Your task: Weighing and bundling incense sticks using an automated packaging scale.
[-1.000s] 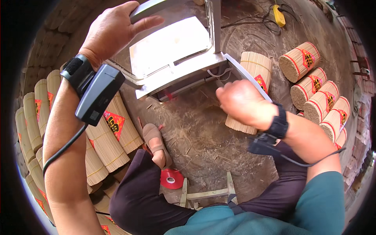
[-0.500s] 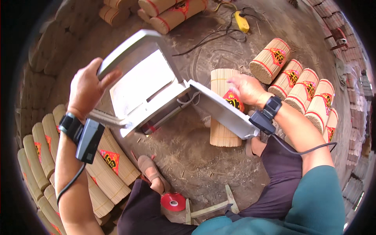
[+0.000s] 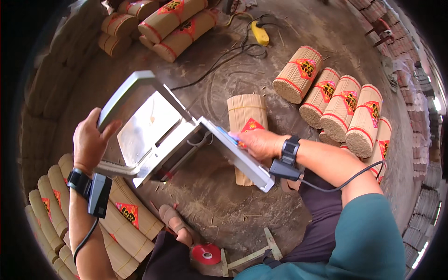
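Note:
My left hand (image 3: 88, 142) is wrapped round the raised arched frame of a silver-white metal machine (image 3: 175, 144). A hinged-looking side panel (image 3: 249, 163) slants down from its right side. At that panel's upper edge is my right hand (image 3: 263, 142), fingers pressed together. Coloured bits show at its fingertips, but what they pinch is unclear. Behind the panel, a bundle of thin wooden sticks (image 3: 238, 107) lies on the floor, partly hidden by panel and hand. A red diamond label (image 3: 252, 125) shows on it beside my right hand.
Several labelled stick bundles (image 3: 345, 109) stand at the right. More bundles (image 3: 135, 221) lie at the left, and others (image 3: 172, 18) at the back. A yellow power strip (image 3: 260, 33) trails a dark cable. Near my feet are a red tape roll (image 3: 205, 254) and a low stool frame (image 3: 252, 256).
My right hand has moved from over the stick bundle to the panel's upper edge. The view has shifted; my left hand keeps its grip on the frame.

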Available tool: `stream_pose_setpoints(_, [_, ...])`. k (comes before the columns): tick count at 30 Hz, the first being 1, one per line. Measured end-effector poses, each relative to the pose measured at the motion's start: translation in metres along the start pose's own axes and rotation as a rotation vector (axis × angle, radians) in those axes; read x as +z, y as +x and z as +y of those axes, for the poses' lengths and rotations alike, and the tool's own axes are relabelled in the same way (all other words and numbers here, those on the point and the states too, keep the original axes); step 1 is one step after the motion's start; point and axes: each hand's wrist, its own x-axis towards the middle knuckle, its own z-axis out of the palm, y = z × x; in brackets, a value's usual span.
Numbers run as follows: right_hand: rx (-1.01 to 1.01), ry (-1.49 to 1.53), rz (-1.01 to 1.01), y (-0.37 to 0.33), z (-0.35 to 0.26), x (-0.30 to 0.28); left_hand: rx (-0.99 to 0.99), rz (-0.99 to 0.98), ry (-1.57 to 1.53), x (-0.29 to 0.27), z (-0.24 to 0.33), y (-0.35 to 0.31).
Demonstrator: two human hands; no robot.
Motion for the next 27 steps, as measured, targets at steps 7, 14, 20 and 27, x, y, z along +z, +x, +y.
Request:
stream_pose_setpoints(7, [-0.345, -0.458, 0.355, -0.009, -0.013, -0.009, -0.009, 0.007, 0.040, 0.006, 0.007, -0.005])
stream_pose_setpoints(14, [-0.420, -0.657, 0.166, -0.004, -0.052, -0.006, 0.049, 0.026, 0.066, 0.005, 0.004, -0.011])
stream_pose_setpoints(20, [-0.308, -0.636, 0.156, 0.007, -0.082, 0.017, 0.028, -0.002, 0.046, 0.008, 0.003, -0.009])
stream_pose_setpoints(27, [-0.138, -0.576, 0.130, 0.018, -0.091, 0.053, 0.066, -0.012, 0.145, 0.016, 0.002, -0.024])
